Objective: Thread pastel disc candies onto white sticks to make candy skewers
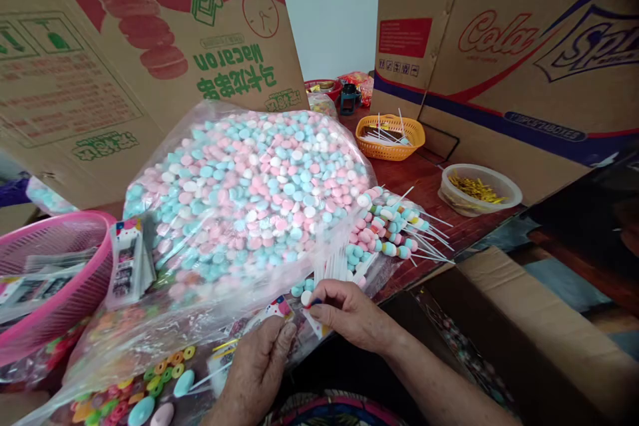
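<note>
A: Report progress at the work station.

B: A batch of finished skewers of pink, blue and white candy discs on thin white plastic sticks (394, 229) lies on the dark wooden table (424, 180), right of centre. Judged from this pile, a good number of units are complete. The large clear plastic bag of pastel candy discs (249, 193) remains heaped, so most of the stock appears unprocessed.

A: State of the hands?

B: The right hand (349, 313) is closed in a pinch at the near edge. Its fingertips grip one small white candy disc (306, 297), with a bundle of bare white sticks (332, 266) standing just beyond it. The left hand (259, 366) is curled with the thumb raised, holding what looks like a small printed wrapper (279, 308); the exact grip cannot be determined.

A: List the containers.

B: Far centre: an orange woven plastic basket (389, 140) holding loose white sticks. Far right: a round translucent plastic tub (479, 190) holding yellow twist ties or similar; the type is not clear. Near left: a pink mesh plastic basket (60, 279) holding printed packets. Near left, under the large bag: a clear bag of multicoloured ring candies (130, 386). Printed cardboard cartons (150, 46) stand along the far side.
</note>
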Demonstrator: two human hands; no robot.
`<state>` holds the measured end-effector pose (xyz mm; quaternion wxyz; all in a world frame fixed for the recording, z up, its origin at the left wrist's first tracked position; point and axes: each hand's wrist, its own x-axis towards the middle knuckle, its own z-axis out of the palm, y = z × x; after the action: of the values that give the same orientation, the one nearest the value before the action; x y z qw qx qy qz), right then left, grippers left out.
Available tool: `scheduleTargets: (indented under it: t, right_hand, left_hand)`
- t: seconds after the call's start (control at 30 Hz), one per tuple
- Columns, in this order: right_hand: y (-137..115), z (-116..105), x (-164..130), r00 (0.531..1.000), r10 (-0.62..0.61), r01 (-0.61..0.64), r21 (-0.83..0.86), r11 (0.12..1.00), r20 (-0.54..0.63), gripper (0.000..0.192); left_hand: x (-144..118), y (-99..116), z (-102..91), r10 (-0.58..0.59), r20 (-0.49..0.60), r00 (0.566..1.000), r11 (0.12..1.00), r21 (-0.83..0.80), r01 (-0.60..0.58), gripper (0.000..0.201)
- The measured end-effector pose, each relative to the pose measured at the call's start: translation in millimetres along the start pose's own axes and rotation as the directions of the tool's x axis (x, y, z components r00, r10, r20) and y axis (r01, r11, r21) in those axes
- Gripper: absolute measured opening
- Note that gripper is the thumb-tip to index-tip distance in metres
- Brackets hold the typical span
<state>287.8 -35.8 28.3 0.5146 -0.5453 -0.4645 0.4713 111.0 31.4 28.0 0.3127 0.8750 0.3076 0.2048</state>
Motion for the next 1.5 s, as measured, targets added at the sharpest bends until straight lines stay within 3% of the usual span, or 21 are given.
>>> scheduleTargets:
  t: [0.13,0.3,0.4,0.6,0.73,0.83,0.93,1.0,1.1,1.2,1.33,1.5]
  right_hand:
    - [-0.1,5.1,-0.8,0.989,-0.049,0.036,-0.098,0.995,-0.138,0.030]
    - [9.3,11.0,0.4,0.960,-0.087,0.052,-0.137,0.989,-0.266,0.044]
    - [10.4,2.3,0.8,0.967,-0.038,0.024,-0.058,0.998,-0.253,0.049]
    - [4.6,-27.1,1.2,0.984,0.059,-0.014,0.259,0.966,-0.166,0.045]
    - [1.2,-23.0,4.9,0.989,0.134,-0.105,0.352,0.930,-0.058,0.036]
    - [0.4,-17.4,6.5,0.984,0.145,-0.095,0.373,0.923,-0.107,0.028]
    - [0.8,-19.6,5.2,0.971,0.129,-0.040,0.394,0.918,-0.201,0.032]
    - [0.5,-21.8,2.5,0.975,0.118,-0.045,0.356,0.933,-0.186,0.035]
    - [-0.8,-18.2,-2.3,0.994,0.066,-0.051,0.154,0.987,-0.093,0.028]
    - [-0.7,-6.2,-5.4,0.991,-0.008,0.007,-0.010,1.000,-0.135,0.027]
    - [3.0,4.1,-7.0,0.981,-0.032,0.027,-0.028,0.999,-0.193,0.035]
    - [2.5,-12.2,-7.3,0.977,-0.039,0.050,0.051,0.997,-0.210,0.034]
  left_hand:
    - [1.8,1.9,1.1,-0.115,0.012,0.993,0.981,-0.156,0.115,0.023]
    - [7.8,1.0,3.9,0.047,-0.058,0.997,0.998,-0.038,-0.049,0.026]
    - [12.6,3.5,3.5,0.119,-0.057,0.991,0.993,0.007,-0.119,0.026]
    - [17.0,10.2,-1.4,-0.005,0.048,0.999,1.000,-0.013,0.006,0.034]
    - [18.7,12.3,-1.6,-0.018,0.101,0.995,1.000,0.014,0.017,0.037]
    - [18.6,14.3,-3.1,-0.017,0.084,0.996,0.999,-0.044,0.021,0.033]
    - [17.5,14.2,-6.3,-0.021,0.046,0.999,0.998,-0.058,0.024,0.027]
    - [17.8,13.6,-8.9,-0.035,0.052,0.998,0.999,-0.017,0.036,0.029]
    - [21.5,16.7,-12.2,-0.043,0.105,0.994,0.998,0.042,0.038,0.030]
    - [25.4,26.0,-11.6,-0.077,0.096,0.992,0.997,0.034,0.074,0.021]
    - [24.4,34.5,-3.6,-0.152,0.058,0.987,0.986,-0.054,0.155,0.019]
    - [22.8,29.0,-4.4,-0.072,0.069,0.995,0.988,-0.132,0.081,0.026]
